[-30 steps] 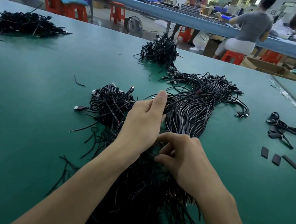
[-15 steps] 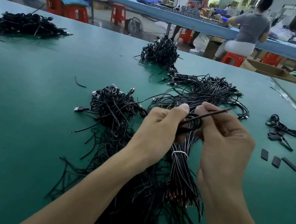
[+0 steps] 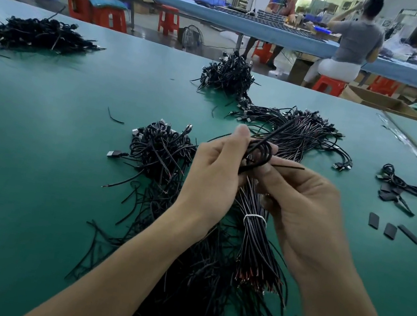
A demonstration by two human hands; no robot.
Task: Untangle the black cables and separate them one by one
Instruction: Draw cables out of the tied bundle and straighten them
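Note:
A small coiled black cable (image 3: 258, 154) is held above the green table (image 3: 38, 158) between both hands. My left hand (image 3: 215, 175) pinches the coil from the left with thumb and fingers. My right hand (image 3: 300, 208) grips it from the right, and a thin black end pokes out to the right. Under the hands lies a long bundle of black cables (image 3: 255, 236) bound by a white tie (image 3: 255, 218), its stripped copper ends toward me. A loose tangle of black cables (image 3: 181, 284) spreads beneath my forearms.
A heap of coiled cables with USB plugs (image 3: 159, 150) lies left of my hands. More heaps sit at far centre (image 3: 228, 75) and far left (image 3: 38, 34). Black sleeve pieces (image 3: 392, 230) and a small coil (image 3: 394, 182) lie right. People work at a blue bench (image 3: 224, 15) behind.
Both hands have risen from the bundle and come together, lifting one cable. Its loop has become a tighter coil between my fingers since half a second ago.

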